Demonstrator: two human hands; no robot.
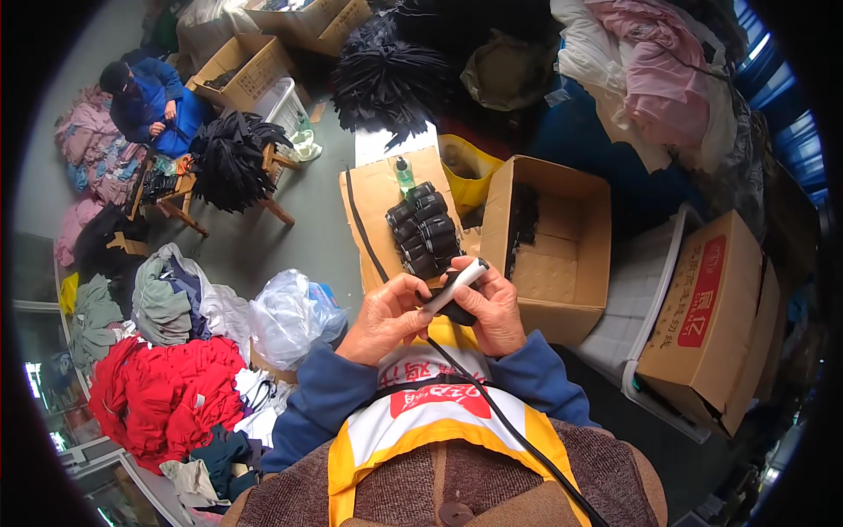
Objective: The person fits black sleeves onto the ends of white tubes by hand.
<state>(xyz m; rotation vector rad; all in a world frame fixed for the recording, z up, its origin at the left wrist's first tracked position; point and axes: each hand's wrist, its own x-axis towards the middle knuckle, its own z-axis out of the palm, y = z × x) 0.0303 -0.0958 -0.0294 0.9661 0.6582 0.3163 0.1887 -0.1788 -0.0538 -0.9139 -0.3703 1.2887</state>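
Observation:
In front of my lap, my left hand point(389, 314) is closed, its thumb and fingers pinched at the lower end of a white, stick-shaped tube point(456, 286) with a dark tip. My right hand point(493, 309) wraps round the upper part of that tube, thumb lying along its side. A black piece point(458, 313), perhaps fabric, shows under the tube between both hands; its shape is partly hidden. Just beyond my fingers, several black rolled bundles point(426, 230) are piled on a cardboard sheet point(369, 211). Behind them stands a small bottle of green liquid point(404, 173).
An open cardboard box point(562, 255) stands close on the right, a yellow bag point(470, 167) behind it. A black cord point(505, 422) crosses my apron. Red cloth point(167, 400) and a plastic bag point(297, 318) lie left. Far left, another person point(154, 105) sits by a wooden stool point(180, 198).

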